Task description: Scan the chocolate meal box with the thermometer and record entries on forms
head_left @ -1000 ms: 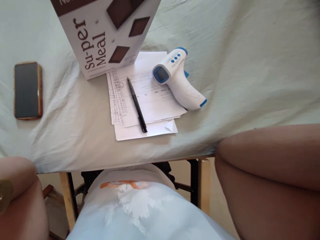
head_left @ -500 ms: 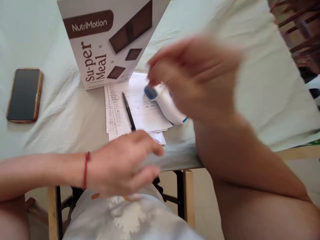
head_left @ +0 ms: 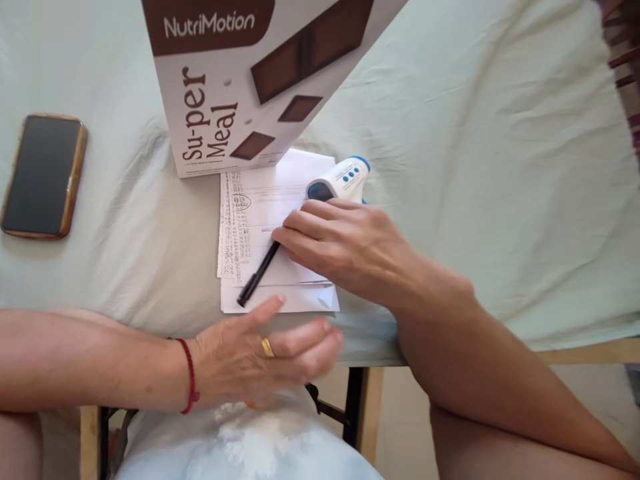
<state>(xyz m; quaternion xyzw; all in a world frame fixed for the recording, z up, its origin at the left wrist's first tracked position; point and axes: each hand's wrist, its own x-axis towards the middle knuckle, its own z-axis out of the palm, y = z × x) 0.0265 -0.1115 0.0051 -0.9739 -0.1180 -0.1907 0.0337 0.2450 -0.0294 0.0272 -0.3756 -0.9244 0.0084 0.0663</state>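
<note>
My right hand (head_left: pixel 350 247) reaches over the papers, its fingers closed around one end of a black pen (head_left: pixel 259 272). The clip end of the pen points down and left, toward my left hand. Fingers apart, my left hand (head_left: pixel 250 353) hovers at the table's front edge with nothing in it; a ring and a red wrist string show there. Partly covered by my right hand is a white and blue handheld infrared thermometer (head_left: pixel 350 175). Beneath pen and thermometer lies a small stack of printed papers (head_left: pixel 300 301).
Behind the papers a white and brown NutriMotion box (head_left: pixel 210 87) stands upright. A phone in a brown case (head_left: pixel 43 177) lies at the far left. A pale, wrinkled cloth (head_left: pixel 480 200) covers the table, whose wooden frame (head_left: pixel 370 407) shows below its edge.
My right hand came down from the air onto the papers and took hold of the pen, which has turned. My left hand moved slightly down and spread its fingers.
</note>
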